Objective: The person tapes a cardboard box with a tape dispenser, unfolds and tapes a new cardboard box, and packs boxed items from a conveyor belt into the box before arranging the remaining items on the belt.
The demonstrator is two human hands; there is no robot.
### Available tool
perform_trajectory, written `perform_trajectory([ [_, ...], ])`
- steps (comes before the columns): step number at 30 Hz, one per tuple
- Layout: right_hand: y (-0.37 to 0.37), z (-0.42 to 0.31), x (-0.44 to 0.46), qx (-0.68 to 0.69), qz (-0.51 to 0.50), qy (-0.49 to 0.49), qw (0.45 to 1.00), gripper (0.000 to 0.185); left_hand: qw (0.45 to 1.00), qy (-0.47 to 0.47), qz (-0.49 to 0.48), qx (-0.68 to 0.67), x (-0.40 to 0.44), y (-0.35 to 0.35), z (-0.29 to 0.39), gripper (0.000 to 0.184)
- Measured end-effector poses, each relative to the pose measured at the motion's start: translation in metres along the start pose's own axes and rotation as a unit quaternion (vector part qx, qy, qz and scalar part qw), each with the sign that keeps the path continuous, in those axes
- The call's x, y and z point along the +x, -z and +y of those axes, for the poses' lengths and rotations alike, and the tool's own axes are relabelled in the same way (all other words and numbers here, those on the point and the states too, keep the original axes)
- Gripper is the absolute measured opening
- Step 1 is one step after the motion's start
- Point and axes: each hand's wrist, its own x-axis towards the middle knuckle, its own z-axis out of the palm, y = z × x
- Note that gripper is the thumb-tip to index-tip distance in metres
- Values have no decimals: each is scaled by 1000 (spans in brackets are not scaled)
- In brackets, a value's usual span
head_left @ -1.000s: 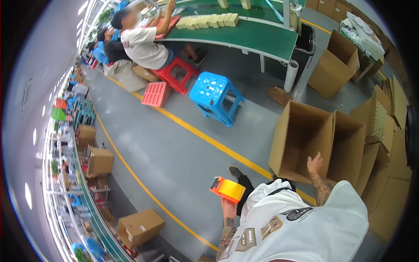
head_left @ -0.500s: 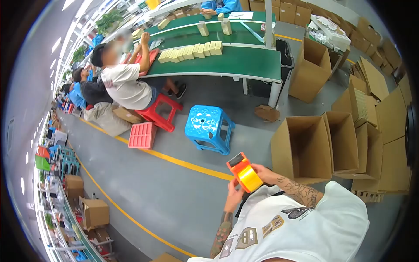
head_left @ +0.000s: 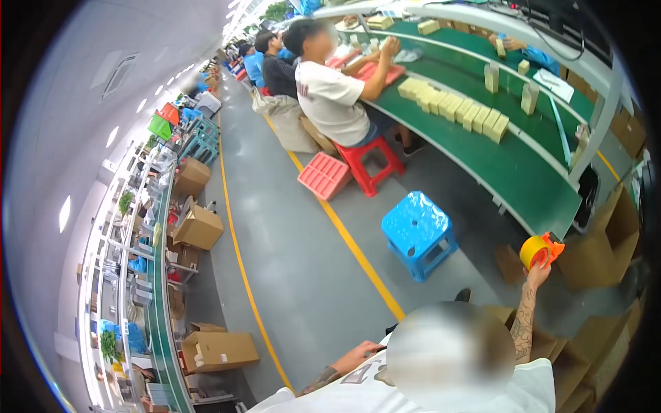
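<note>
My right hand [head_left: 539, 272] is closed around the orange handle of a tape dispenser [head_left: 536, 252] loaded with a yellow roll of tape. The arm reaches out to the right, beyond the near end of a green-topped workbench [head_left: 544, 199]. My left hand [head_left: 361, 354] rests low against the front of my body at the waist, its fingers loosely stretched out. No object shows in it, though the fingertips are partly hidden by my shirt. A blurred round patch covers part of my white shirt.
A blue plastic stool [head_left: 418, 230] stands ahead. A seated person [head_left: 330, 96] works at the bench beside rows of pale small boxes [head_left: 458, 110]. A red crate [head_left: 323, 175] lies on the floor. Open cardboard boxes [head_left: 599, 234] stand at right; more boxes [head_left: 219, 350] line the left side.
My left hand has come off the tape dispenser and dropped to my waist. My right hand has carried the dispenser outward to the right. The view has swung left.
</note>
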Motion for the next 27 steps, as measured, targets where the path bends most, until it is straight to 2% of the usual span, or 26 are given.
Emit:
perform_trajectory([
  [3,-16,-24,47,-2,26,7,1000,35,989,82,-93,84,37,8,22,42],
  [6,-20,-41,80,-127,29,26,991,38,988,69,-106,91,57,14,44,40],
  [7,-19,-48,86,-126,32,25,991,38,987,67,-114,91,62,13,51,39],
  [10,-24,-74,98,-253,45,-3,966,38,986,78,-113,95,87,12,66,37],
  [11,-25,-68,107,-253,46,-5,966,38,985,88,-111,96,92,13,69,37],
  [14,-24,-46,140,-371,55,100,922,40,987,90,-107,81,108,16,65,35],
  [18,-38,-76,128,-406,23,76,911,44,983,98,-111,109,116,20,93,32],
  [23,-40,-68,134,-423,37,64,903,47,969,116,-135,169,131,26,113,26],
  [26,-45,-92,93,-406,217,220,860,45,974,100,-128,159,136,29,93,24],
  [27,-44,-93,79,-295,130,273,907,41,976,90,-123,156,139,32,89,24],
])
